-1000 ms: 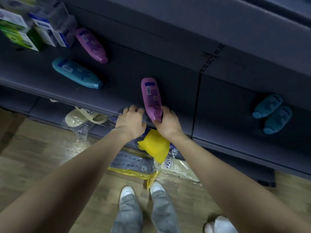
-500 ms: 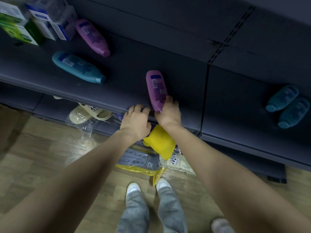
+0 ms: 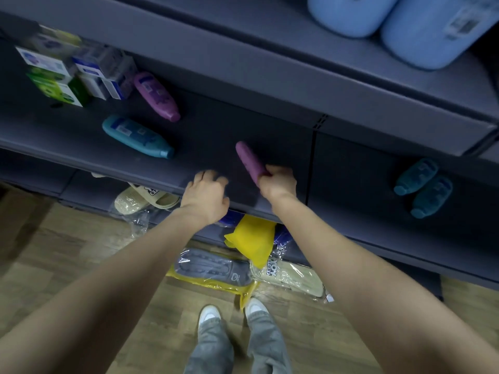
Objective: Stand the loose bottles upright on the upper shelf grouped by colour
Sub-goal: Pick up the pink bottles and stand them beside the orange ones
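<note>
While my right hand (image 3: 278,182) grips one purple bottle (image 3: 248,160) by its cap end, my left hand (image 3: 208,190) sits just to its left at the front lip of the shelf (image 3: 243,122), fingers loosely bent and holding nothing. The held bottle points away from me and slightly left; I cannot tell whether its far end touches the shelf.

I count five bottles on this shelf: two purple, three blue or teal. A second purple bottle (image 3: 156,97) lies on its side well to the left of my left hand, near the back. One light blue bottle (image 3: 137,136) lies flat nearer the front, between that one and my left hand. Two dark teal bottles (image 3: 415,175) lie side by side, well to the right of my right hand. Small boxes (image 3: 54,76) cluster at the far left, just beyond the second purple bottle, too blurred to count.

Above my hands, two pale blue jugs (image 3: 351,14) stand side by side on the next shelf up.

Below my hands, three clear bags (image 3: 135,222) each hold footwear: a cream slipper (image 3: 135,202) down to the left, a grey slipper (image 3: 213,268) under my wrists, and another cream slipper (image 3: 291,276) beside it. One yellow cloth item (image 3: 253,236) lies beneath my right wrist.
</note>
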A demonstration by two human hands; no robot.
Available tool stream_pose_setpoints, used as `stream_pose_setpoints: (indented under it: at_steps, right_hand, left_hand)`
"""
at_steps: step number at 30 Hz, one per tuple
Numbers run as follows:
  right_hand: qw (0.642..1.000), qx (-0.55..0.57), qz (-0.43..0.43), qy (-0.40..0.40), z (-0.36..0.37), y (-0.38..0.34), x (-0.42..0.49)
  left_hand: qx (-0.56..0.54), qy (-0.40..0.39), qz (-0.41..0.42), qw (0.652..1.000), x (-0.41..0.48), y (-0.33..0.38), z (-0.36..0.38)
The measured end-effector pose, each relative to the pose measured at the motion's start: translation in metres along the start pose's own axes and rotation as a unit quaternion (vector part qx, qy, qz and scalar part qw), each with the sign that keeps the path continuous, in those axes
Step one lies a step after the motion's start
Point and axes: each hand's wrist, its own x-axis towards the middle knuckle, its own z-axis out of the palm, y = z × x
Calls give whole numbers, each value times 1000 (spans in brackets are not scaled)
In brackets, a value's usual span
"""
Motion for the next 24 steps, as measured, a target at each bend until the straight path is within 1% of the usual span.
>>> stream_pose_setpoints:
  at_steps: [3, 7, 14, 20, 24]
  right_hand:
    - [997, 67, 25, 12, -8, -8, -5]
    - [997, 76, 33, 4, -18, -12, -18]
    - [999, 32, -4, -23, -26, -18, -55]
    - [997, -20, -54, -52, -34, -26, -86]
    - [992, -57, -98, -63, -43, -34, -105]
  left_hand:
    - [-2, 6, 2, 1000, -5, 3, -14]
    - [-3, -4, 8, 1000, -14, 6, -26]
    - [-1, -35, 18, 999, -30, 10, -39]
    - [-7, -59, 21, 998, -49, 11, -44]
    - [-57, -55, 30, 996, -62, 10, -52]
